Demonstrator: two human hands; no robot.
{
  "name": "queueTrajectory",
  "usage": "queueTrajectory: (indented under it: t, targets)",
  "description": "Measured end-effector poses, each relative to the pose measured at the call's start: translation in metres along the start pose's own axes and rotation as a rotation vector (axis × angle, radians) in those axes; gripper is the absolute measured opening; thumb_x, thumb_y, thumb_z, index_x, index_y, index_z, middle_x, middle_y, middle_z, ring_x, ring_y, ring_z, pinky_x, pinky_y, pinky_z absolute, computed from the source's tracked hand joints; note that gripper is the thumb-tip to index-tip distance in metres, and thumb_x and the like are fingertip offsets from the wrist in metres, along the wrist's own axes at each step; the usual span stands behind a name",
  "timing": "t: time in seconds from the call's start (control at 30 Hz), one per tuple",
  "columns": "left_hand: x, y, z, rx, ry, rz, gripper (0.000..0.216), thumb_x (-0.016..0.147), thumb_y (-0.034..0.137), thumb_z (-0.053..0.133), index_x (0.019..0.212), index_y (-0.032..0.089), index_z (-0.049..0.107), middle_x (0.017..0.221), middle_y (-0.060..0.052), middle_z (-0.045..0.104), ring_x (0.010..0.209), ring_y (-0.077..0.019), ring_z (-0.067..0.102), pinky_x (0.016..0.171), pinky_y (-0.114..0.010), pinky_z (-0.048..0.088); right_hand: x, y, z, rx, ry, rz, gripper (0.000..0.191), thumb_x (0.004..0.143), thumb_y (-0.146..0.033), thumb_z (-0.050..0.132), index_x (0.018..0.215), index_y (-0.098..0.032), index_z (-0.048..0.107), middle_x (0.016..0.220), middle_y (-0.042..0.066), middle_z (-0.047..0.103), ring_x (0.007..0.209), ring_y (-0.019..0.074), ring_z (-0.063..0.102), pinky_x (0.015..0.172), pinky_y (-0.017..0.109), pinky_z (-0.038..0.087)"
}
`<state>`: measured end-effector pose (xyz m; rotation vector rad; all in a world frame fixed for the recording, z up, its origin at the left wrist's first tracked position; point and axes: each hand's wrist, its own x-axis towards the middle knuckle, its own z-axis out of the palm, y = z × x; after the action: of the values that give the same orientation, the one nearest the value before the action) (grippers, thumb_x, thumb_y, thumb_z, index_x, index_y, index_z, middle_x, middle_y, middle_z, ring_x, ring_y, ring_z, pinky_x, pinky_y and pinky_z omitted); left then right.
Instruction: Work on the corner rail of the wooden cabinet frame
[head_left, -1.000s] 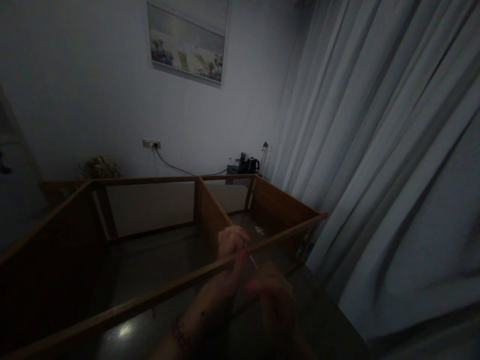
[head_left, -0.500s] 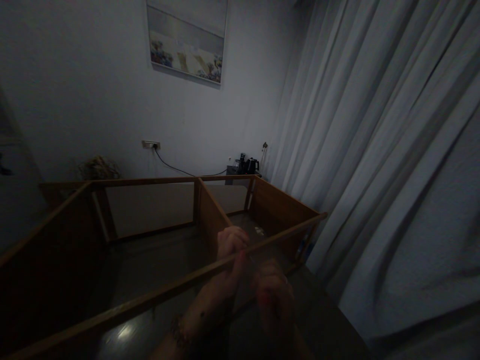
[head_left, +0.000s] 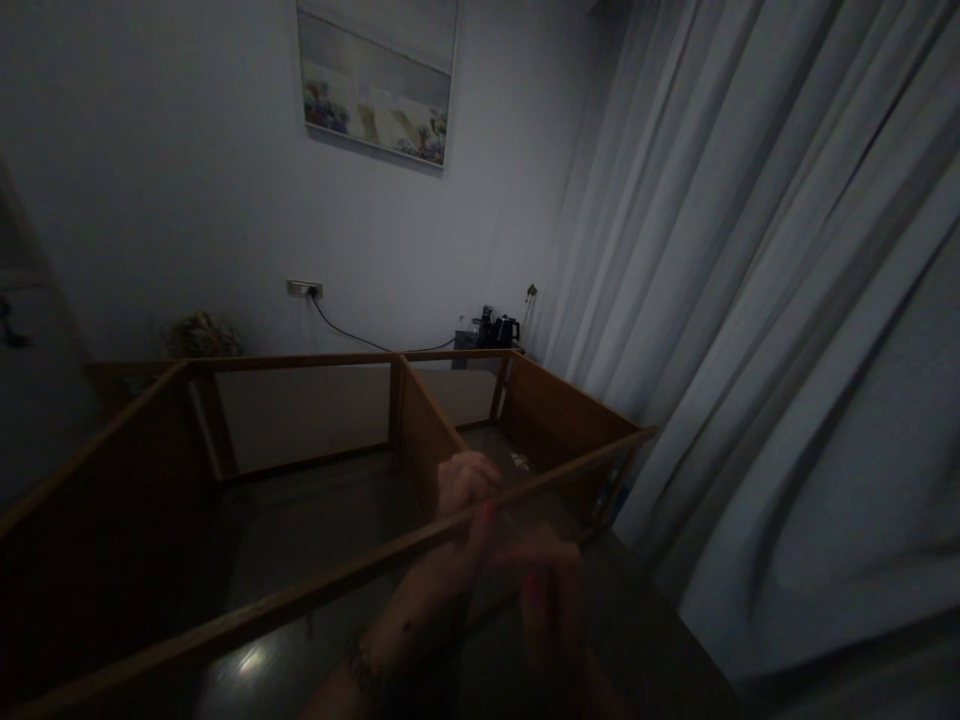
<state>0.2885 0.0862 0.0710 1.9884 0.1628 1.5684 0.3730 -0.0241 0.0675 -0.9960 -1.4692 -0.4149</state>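
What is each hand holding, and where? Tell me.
The left hand grips the near top rail of the wooden frame, by the divider. The right hand: cannot tell.

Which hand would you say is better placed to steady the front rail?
Left, probably: the left hand curls over the rail beside the divider, while the right hand hangs below the rail, blurred, and seems not to touch it.

The brown wooden shelf frame lies open side up, seemingly split by one upright divider.
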Motion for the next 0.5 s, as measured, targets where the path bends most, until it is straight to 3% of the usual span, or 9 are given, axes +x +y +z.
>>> queueTrajectory:
  t: [0.17,0.5]
  targets:
    - [0.002,0.018,-0.007,-0.018,-0.031,-0.026,0.041,0.113,0.051,0.03,0.096,0.025,0.056,0.1,-0.009,0.062,0.104,-0.0284,0.059,0.093,-0.047,0.05,-0.005,0.01,-0.002,-0.016,-0.004,-0.128,0.026,0.113,-0.025,0.038,0.122,-0.024,0.063,0.092,0.003,0.078,0.079,0.0184,0.069,0.071,0.032,0.056]
    - [0.003,0.01,-0.003,-0.031,-0.003,-0.026,0.042,0.111,0.053,0.031,0.091,0.026,0.057,0.095,-0.01,0.063,0.1,-0.031,0.06,0.091,-0.051,0.054,0.0,0.009,-0.002,0.038,0.067,-0.055,0.03,0.114,-0.029,0.042,0.107,-0.026,0.071,0.08,0.001,0.075,0.072,0.0172,0.066,0.063,0.03,0.052]
